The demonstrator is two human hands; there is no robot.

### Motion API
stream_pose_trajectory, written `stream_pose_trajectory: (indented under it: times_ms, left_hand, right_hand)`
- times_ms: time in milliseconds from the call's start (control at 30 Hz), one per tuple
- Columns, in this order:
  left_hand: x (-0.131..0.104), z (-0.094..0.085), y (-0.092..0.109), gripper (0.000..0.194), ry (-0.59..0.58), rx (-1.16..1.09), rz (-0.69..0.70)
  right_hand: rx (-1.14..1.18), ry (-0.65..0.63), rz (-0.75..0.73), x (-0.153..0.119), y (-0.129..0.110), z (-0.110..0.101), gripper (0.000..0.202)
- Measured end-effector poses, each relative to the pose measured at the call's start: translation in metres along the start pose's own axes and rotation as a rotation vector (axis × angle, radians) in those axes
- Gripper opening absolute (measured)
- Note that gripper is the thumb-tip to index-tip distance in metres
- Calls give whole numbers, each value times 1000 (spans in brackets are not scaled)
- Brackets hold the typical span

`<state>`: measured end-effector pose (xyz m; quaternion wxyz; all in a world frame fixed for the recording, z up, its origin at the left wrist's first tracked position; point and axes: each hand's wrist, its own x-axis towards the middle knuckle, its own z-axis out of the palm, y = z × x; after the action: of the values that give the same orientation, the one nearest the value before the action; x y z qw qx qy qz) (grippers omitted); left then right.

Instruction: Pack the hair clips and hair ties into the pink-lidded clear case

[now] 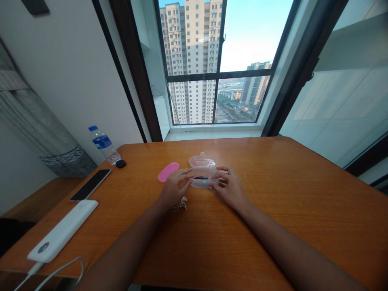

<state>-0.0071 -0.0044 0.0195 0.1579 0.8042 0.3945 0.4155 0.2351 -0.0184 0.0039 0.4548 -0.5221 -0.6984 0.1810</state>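
The left grip [173, 189] has its thumb and fingers apart, the fingertips at the left side of the clear box [200, 184]. The right grip [232, 189] is at the box's right side, fingers slightly bent and apart from the thumb. The box sits on the table [273, 173] between the two grips, its lid [203, 161] raised at the far side, with small pink bits showing there. A slim dark item [200, 178] shows in the box, too small to name. Just beyond the left grip lies a pink oval [168, 172]; close by its wrist, on the near side, are some metal clips [181, 205], partly hidden by the arm.

Well to the left of the left grip are a phone [91, 185], a white power bank [65, 229] with a cable [62, 266], and, farther off, a bottle [104, 144] beside a black round thing [121, 163]. Far beyond both grips is a window [218, 75]
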Motion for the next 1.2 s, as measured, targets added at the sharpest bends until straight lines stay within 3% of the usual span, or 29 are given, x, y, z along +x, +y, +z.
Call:
stream_pose_trajectory:
  times_ms: [167, 300, 467, 600, 733, 833, 933, 1067, 1200]
  left_hand:
    - [-1, 0, 2, 26, -42, -32, 1]
    - [0, -2, 1, 28, -7, -20, 0]
    - [4, -21, -5, 30, 8, -4, -37]
    - [3, -43, -8, 21, -256, 6, -57]
    - [-2, -53, -10, 22, -491, 79, -88]
    - [-4, -53, -12, 24, -589, 96, -145]
    - [-5, -53, -14, 28, -646, 75, -159]
    - [-6, -56, -19, 41, -666, 14, -155]
    - [-9, -56, -25, 42, -657, -14, -162]
  right_hand:
    - [-14, 19, -21, -1, -2, 0, 19]
    - [-37, 36, -40, 0, -4, -1, 24]
    - [-99, 61, -101, -1, -14, -5, 31]
    - [-76, 148, -182, -4, -28, -10, 26]
    - [-16, 216, -275, -8, -37, -15, 14]
    - [33, 154, -350, -11, -39, -17, 13]
    - [75, 5, -404, -14, -39, -15, 13]
    - [91, -198, -397, -19, -39, -9, 11]
    - [77, -319, -358, -23, -39, -7, 15]
